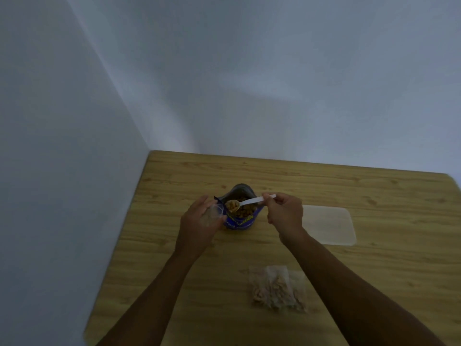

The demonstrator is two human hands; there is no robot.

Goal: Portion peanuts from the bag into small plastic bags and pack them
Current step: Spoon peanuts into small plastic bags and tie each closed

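A blue peanut bag (pixel 240 222) stands open on the wooden table (pixel 374 283), peanuts showing inside. My right hand (pixel 284 212) grips the handle of a white plastic spoon (pixel 249 202), whose bowl is heaped with peanuts just above the bag's mouth. My left hand (pixel 199 221) holds a small clear plastic bag (pixel 214 213) open right beside the blue bag's left edge. Filled small bags of peanuts (pixel 277 288) lie on the table nearer to me.
A translucent flat plastic lid or tray (pixel 329 226) lies to the right of my right hand. Pale walls meet in a corner behind the table's far-left edge. The table's left edge runs close to my left forearm.
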